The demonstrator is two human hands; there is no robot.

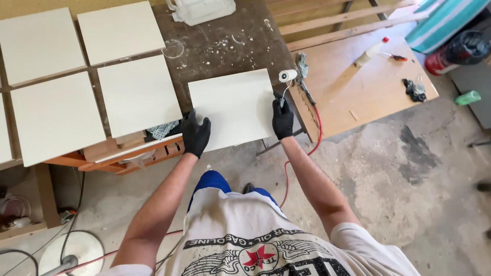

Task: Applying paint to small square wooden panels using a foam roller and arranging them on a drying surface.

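I have the cream panel (232, 107) at frame centre, gripped on both side edges so the faces stay untouched. My left hand (196, 134), black-gloved, clamps its lower left corner. My right hand (282, 118) pinches the right edge while also holding a small paint roller (287, 75), head up, clear of the surface. Four similar panels (138, 92) lie spaced apart, upper left, on the dark worktable (230, 41)

Dark paint-spattered workbench (225, 46): cream panels (137, 94) laid flat, clear plastic container (202, 9) at far edge.
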